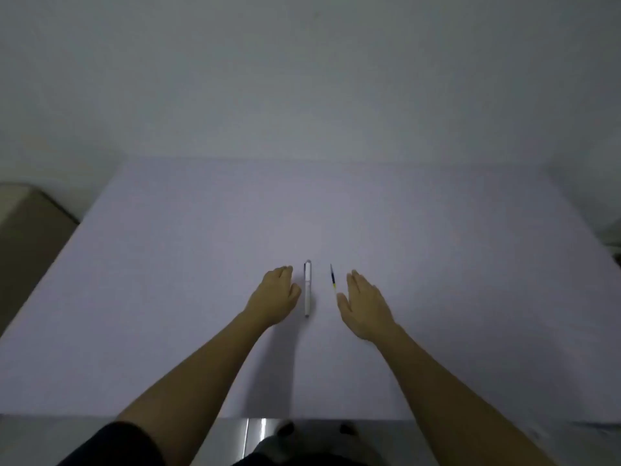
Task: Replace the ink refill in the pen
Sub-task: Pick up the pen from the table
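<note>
White pen (307, 289) and refill (333, 281) lie between empty left hand (274, 297) and right hand (364, 306)

One white pen (307, 288), one ink refill (333, 279). Two bare hands: left hand (274, 297), right hand (364, 304). One table (168, 280).

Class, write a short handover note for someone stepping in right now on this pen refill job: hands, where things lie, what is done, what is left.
Left hand: empty, loosely curled, just left of the pen.
Right hand: empty, open flat, just right of the refill; its thumb tip is near the refill's near end.
Pen and refill lie side by side on the table, apart, both pointing away from the person.
Done: nothing visible; the pen looks assembled.
Left: open the pen, swap the refill, close it.
</note>
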{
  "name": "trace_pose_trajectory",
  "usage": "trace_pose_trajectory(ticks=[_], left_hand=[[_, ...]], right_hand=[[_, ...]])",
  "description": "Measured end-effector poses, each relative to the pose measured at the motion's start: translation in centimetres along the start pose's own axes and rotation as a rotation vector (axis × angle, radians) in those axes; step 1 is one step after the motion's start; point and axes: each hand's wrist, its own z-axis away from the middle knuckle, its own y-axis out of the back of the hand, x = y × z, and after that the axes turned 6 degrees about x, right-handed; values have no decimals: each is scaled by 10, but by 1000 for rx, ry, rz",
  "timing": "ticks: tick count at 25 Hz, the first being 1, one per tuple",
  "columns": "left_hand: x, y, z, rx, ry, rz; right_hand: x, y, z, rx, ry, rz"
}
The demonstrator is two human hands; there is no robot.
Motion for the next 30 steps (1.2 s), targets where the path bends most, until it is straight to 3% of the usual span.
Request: trace_pose_trajectory(ticks=[6, 14, 18, 22, 25, 27, 30], left_hand=[[-2, -42, -5, -23, 77, 58], [10, -70, -41, 92, 246, 43], [10, -79, -48, 82, 359, 97], [9, -75, -47, 69, 363, 146], [12, -62, -35, 66, 266, 227], [14, -51, -23, 40, 171, 298], [11, -41, -6, 19, -2, 245]], right_hand=[[39, -53, 27, -41, -143, 85], [48, -75, 30, -31, -170, 95], [50, -78, 31, -32, -159, 108], [50, -75, 30, 13, -158, 42], [38, -58, 17, 229, -186, -123], [22, -40, -5, 313, -259, -397], [-7, -11, -32, 148, -364, -845]])
